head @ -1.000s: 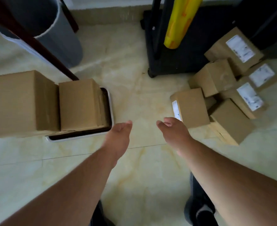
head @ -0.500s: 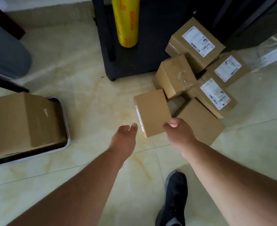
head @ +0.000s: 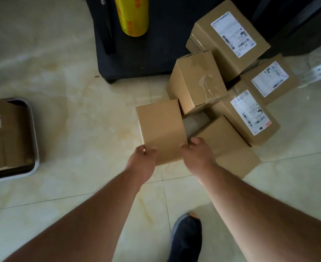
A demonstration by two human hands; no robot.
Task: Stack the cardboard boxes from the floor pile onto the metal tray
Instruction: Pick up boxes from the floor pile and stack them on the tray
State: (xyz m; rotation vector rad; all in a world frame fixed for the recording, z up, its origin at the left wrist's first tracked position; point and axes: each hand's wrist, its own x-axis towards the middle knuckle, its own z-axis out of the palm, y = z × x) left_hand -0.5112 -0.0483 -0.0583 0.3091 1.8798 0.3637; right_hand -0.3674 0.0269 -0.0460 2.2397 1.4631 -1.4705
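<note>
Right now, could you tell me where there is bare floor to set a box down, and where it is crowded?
Bare tile lies between the metal tray and the plain box that both hands grip, and in front of the shoe. The pile on the right is packed tight against the black stand. The tray shows a box already on it.

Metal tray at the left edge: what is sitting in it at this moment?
The metal tray holds at least one cardboard box, which covers most of the tray's floor. The frame edge cuts it off, so further boxes cannot be ruled out.
</note>
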